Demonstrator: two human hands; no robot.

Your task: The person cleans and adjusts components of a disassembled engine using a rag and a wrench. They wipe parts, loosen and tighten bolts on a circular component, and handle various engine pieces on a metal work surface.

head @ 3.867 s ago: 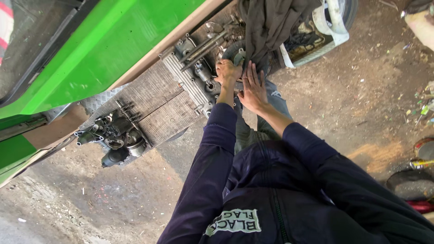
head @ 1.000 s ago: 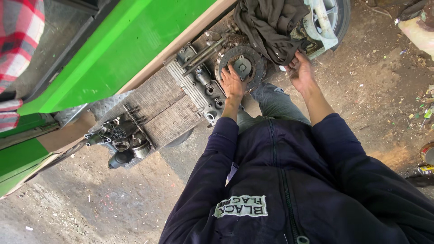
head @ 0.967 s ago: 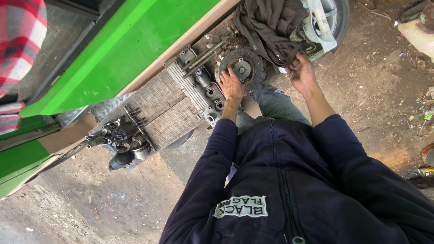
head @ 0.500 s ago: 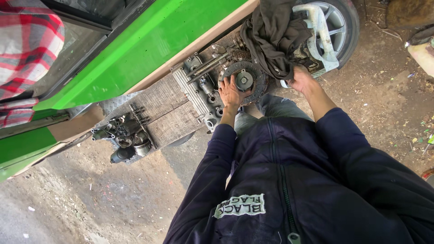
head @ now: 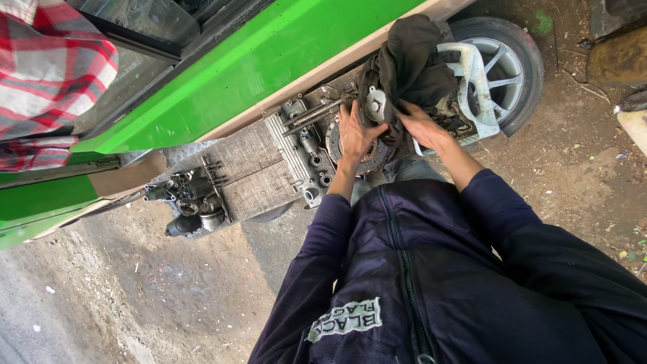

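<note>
Disc: we see the round toothed metal disc (head: pixel 367 145) on the engine block (head: pixel 269 168), just beside the wheel (head: pixel 502 64).
Left hand (head: pixel 357 131): we press it flat on the disc face, fingers spread.
Right hand (head: pixel 421 127): pinched on the dark rag (head: pixel 404 64) draped above the disc.
Handling: we judge the disc heavy, stiff, greasy; best held by its rim.
Labels: white rectangular patch (head: pixel 347 318) on our dark jacket, below the disc.

Dirt ground (head: pixel 135 296) under engine block (head: pixel 263 168)
</note>
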